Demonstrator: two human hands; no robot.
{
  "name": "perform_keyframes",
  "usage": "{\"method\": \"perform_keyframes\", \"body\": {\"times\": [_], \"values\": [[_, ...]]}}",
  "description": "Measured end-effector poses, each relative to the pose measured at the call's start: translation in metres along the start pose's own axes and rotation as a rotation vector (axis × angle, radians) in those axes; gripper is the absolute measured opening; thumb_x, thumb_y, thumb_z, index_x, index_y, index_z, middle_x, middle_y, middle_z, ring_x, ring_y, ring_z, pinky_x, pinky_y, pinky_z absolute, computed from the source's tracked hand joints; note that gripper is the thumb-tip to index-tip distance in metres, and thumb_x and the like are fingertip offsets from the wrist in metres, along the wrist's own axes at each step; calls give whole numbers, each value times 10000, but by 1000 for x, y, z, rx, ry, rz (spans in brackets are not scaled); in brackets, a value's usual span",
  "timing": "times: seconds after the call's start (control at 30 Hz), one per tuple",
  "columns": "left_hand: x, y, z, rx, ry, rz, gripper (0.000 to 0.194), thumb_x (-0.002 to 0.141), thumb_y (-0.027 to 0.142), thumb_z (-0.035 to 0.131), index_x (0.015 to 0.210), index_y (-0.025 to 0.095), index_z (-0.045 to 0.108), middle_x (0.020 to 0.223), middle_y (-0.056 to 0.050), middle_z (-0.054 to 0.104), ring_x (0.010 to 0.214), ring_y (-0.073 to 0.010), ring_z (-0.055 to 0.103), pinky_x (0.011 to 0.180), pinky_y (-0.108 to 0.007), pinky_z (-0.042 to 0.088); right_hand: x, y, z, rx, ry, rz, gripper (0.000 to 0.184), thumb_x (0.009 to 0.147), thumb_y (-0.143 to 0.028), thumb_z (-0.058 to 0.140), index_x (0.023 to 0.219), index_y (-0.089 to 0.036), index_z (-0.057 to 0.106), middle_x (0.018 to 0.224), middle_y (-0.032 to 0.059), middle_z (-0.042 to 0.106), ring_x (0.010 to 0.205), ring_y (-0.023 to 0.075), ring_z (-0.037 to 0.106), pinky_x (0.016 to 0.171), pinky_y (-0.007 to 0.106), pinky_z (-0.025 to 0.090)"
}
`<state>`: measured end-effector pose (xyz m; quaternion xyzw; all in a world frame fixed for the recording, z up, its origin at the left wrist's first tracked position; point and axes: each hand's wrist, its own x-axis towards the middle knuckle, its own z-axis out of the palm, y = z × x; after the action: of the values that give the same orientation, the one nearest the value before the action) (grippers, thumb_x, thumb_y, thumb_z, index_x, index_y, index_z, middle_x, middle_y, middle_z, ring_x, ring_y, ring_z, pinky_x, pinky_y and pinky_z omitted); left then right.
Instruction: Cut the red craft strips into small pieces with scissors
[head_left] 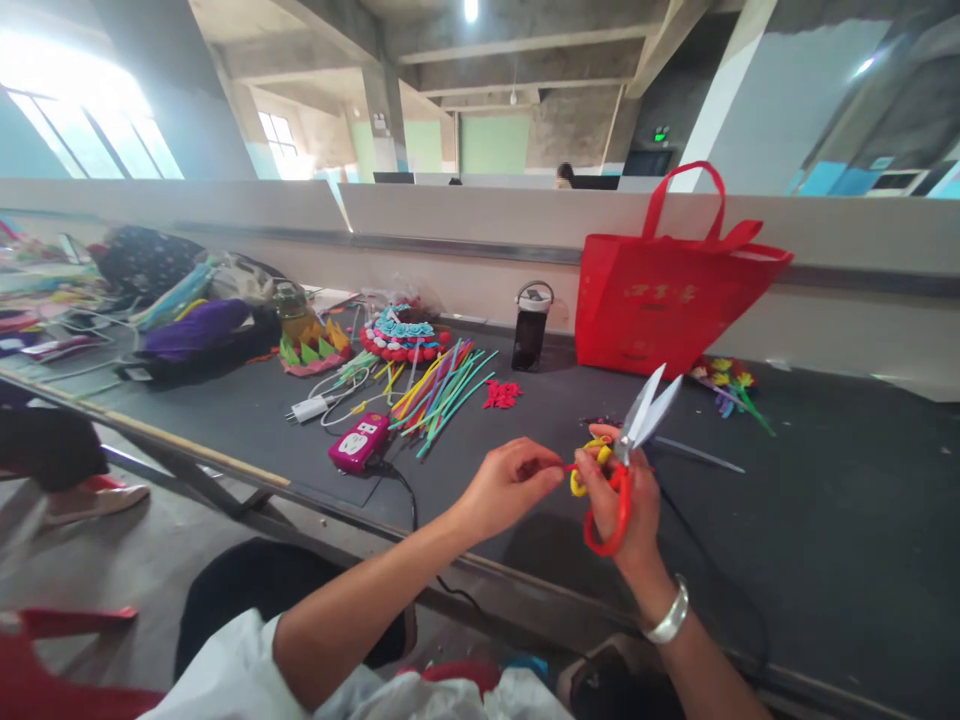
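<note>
My right hand (639, 515) grips scissors (645, 410) with red handles, their blades pointing up and slightly apart. Its thumb and fingers also press on a looped yellow fuzzy piece (577, 484). Beside it, my left hand (517, 482) is closed in a pinch on a short thin red stem (570, 467) that runs between the two hands. An orange scissor-like handle (604, 431) shows just behind the right hand, partly hidden. On the table beyond lie a small heap of red fuzzy pieces (502, 393) and a bundle of coloured pipe cleaners (444, 392).
A red tote bag (660, 300) and a dark bottle (530, 335) stand at the back of the black table. To the left are a magenta box (360, 443), a white charger (310, 408) with cable, and piled craft pieces (405, 332). Yellow flowers (731, 380) lie right.
</note>
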<state>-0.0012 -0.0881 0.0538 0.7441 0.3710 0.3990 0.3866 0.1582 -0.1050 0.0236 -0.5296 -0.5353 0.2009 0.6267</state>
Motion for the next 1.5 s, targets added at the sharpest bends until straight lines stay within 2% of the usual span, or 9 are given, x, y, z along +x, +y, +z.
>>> {"method": "perform_keyframes", "body": {"times": [0.1,0.17,0.33,0.43,0.53,0.67,0.83,1.1,1.5], "values": [[8,-5,11,-35,19,-47,195,818,322,613,820,144,692,726,-18,599,620,-106,483,564,-217,371,0,3,2,-161,-10,-110,300,839,-373,581,1086,-203,564,768,-4,626,642,150,611,660,301,526],[11,-12,13,-85,24,-93,193,800,323,617,775,138,666,686,-6,583,599,-101,470,548,-214,360,1,5,4,-199,-37,-119,288,852,-359,563,1097,-208,558,779,-3,626,654,151,606,671,299,520],[15,-27,8,-139,-47,-203,172,744,300,638,731,128,641,645,0,576,579,-100,469,529,-209,345,3,7,16,-168,-84,-86,287,858,-353,556,1107,-210,553,754,-14,619,637,151,599,642,282,512],[15,-31,1,-197,-36,-245,149,708,270,658,685,128,621,619,8,558,564,-91,462,522,-203,333,3,8,23,-154,-125,-86,264,870,-326,525,1106,-210,550,755,-20,632,628,141,607,644,267,508],[16,-33,-8,-413,11,-322,157,700,270,676,691,127,613,588,23,532,514,-77,449,516,-206,339,2,11,24,-231,-132,-97,279,881,-335,525,1131,-213,546,791,-6,647,652,150,617,652,274,507],[21,-36,-19,-782,125,-327,127,700,228,694,733,135,615,684,13,581,543,-78,514,580,-219,404,-1,17,25,-402,-138,-229,395,865,-348,576,1220,-186,511,992,80,639,853,214,618,776,371,520],[22,-44,-24,-981,230,-298,108,735,208,702,778,158,616,678,22,600,616,-94,560,645,-223,436,-12,23,36,-536,-309,-256,382,874,-237,565,1249,-203,497,1028,80,622,940,232,588,825,411,511],[0,-46,-22,-1002,200,-366,116,787,249,693,790,143,646,771,-42,673,732,-151,612,759,-297,474,-19,27,43,-567,-379,-251,509,802,-113,569,1288,-235,483,1027,66,614,950,238,578,832,412,512],[-4,-46,-22,-939,233,-423,148,720,279,768,780,154,715,759,-29,682,718,-137,586,741,-256,449,-24,31,41,-588,-419,-250,532,787,-106,550,1296,-237,474,980,72,602,916,250,576,804,427,510]]}}
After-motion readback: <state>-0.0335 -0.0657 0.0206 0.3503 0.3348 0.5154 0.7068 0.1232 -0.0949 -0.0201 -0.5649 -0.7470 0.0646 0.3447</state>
